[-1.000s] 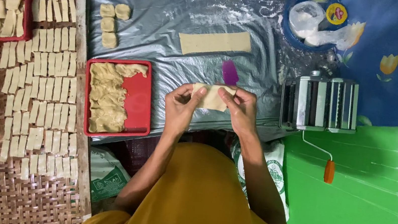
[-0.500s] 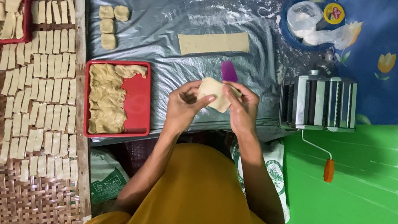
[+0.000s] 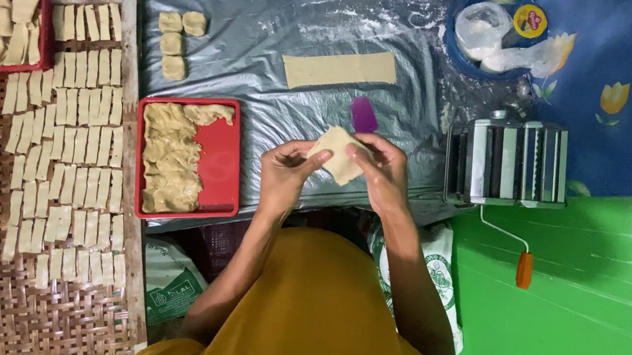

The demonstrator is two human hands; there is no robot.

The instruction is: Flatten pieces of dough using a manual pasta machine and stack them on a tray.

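Both of my hands hold a thin pale dough sheet [image 3: 337,153] up above the grey plastic sheet [image 3: 264,75]. My left hand [image 3: 286,172] pinches its left corner, and my right hand [image 3: 379,171] grips its right side with the fingers curled over it. A purple scraper [image 3: 364,115] lies on the plastic just beyond my hands. A long flat dough strip [image 3: 340,69] lies farther back. Left of my hands stands a red tray [image 3: 222,159] half filled with yellowish filling.
A metal pasta roller [image 3: 507,162] with an orange-handled crank [image 3: 524,269] stands at my right. Small dough lumps [image 3: 176,41] sit at the back left. Rows of folded dough pieces [image 3: 67,147] cover a woven mat. A blue bowl [image 3: 503,28] holds white bags.
The dough sheet lay low between my hands a second ago; I have lifted it and turned it into a diamond shape held at its corners. The scraper now shows fully.
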